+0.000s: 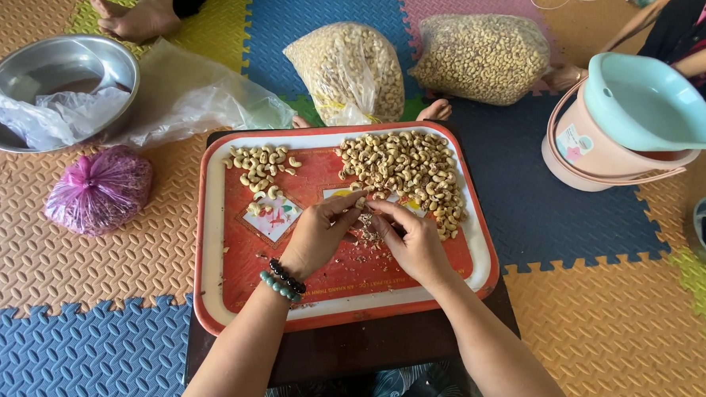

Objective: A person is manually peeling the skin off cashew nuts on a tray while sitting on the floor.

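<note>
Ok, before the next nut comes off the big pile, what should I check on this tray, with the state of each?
1. Both hands, left hand and right hand, over the red tray: ok.
2. Cashew pinched at the fingertips: ok.
3. Big pile within the rim: ok.
4. Small pile apart from it: ok.
5. Skin flakes confined to the tray: ok.
6. Nut fully peeled: cannot tell.

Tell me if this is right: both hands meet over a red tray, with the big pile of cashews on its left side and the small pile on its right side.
Not quite. The head view shows the hands, left and right, meeting over the red tray, but the big pile of cashews lies on its right side and the small pile on its left.
</note>
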